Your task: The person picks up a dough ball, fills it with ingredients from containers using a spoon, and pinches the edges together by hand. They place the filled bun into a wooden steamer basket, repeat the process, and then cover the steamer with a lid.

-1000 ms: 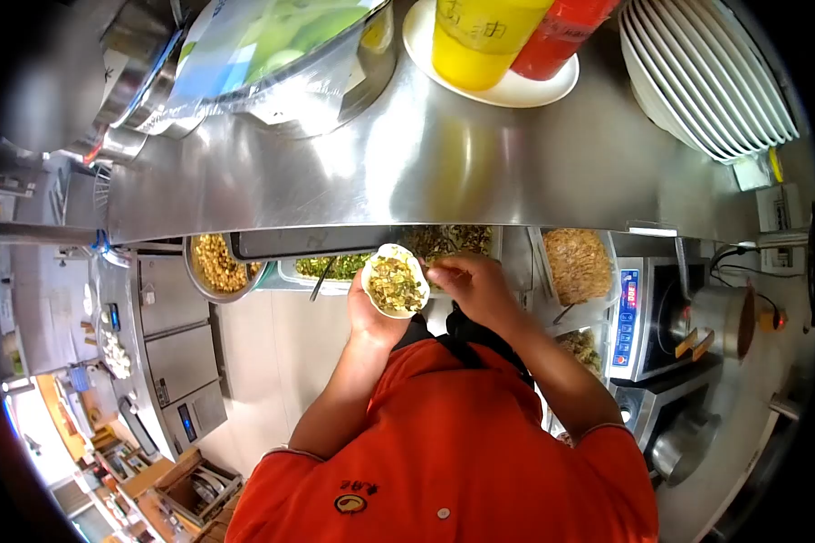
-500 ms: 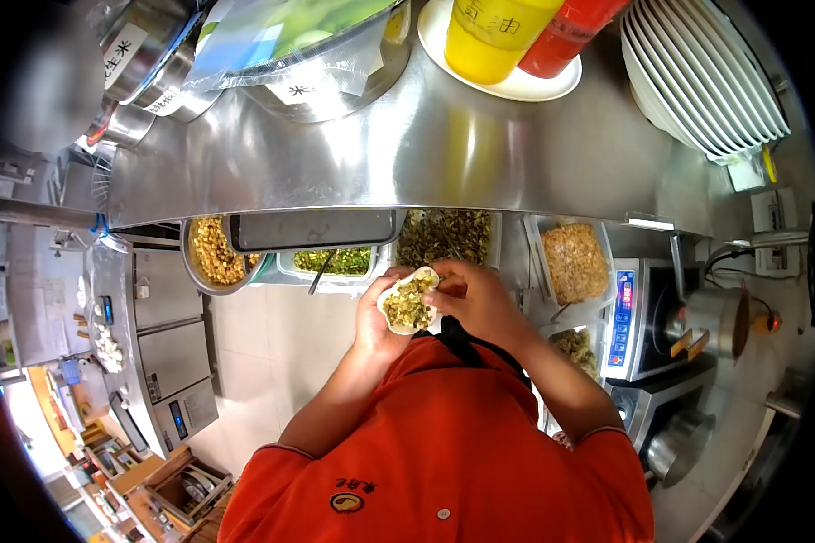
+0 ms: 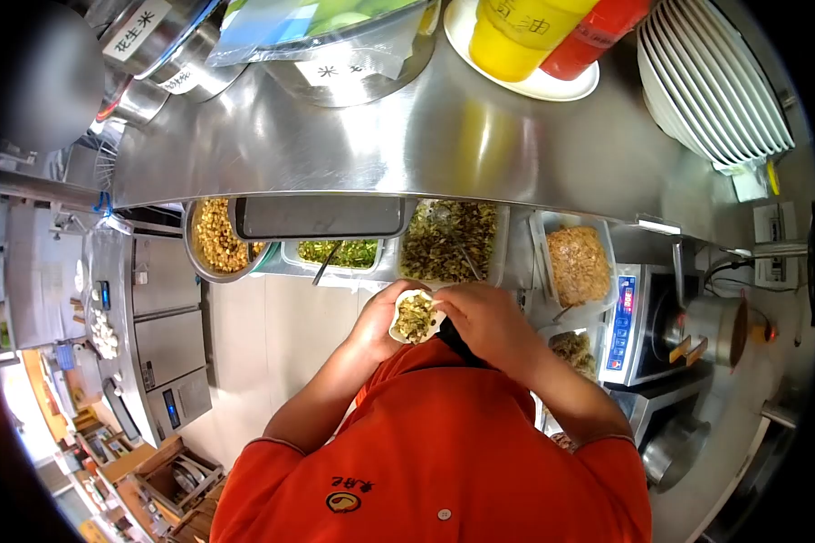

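A white dough wrapper (image 3: 396,331) with a chopped green and yellowish filling (image 3: 416,317) lies cupped in my left hand (image 3: 374,321), in front of my red shirt. My right hand (image 3: 484,319) pinches the wrapper's edge on its right side, thumb and fingers together. Just beyond the hands stands a tub of dark chopped greens (image 3: 448,242) with a utensil in it. Left of that is a tray of bright green chopped vegetable (image 3: 340,252) with a spoon handle sticking out. A steel bowl of yellow diced food (image 3: 217,237) is farther left.
A steel shelf (image 3: 335,154) crosses the front, bearing labelled pots, a yellow bottle (image 3: 516,36), a red bottle (image 3: 593,41) and stacked white plates (image 3: 715,86). A dark tray (image 3: 321,217) sits below it. At right are a tub of light brown food (image 3: 578,265) and an induction cooker (image 3: 647,321).
The wrapper's rim is drawn up more around the filling. Both hands sit slightly lower in view, and the view itself has shifted a little.
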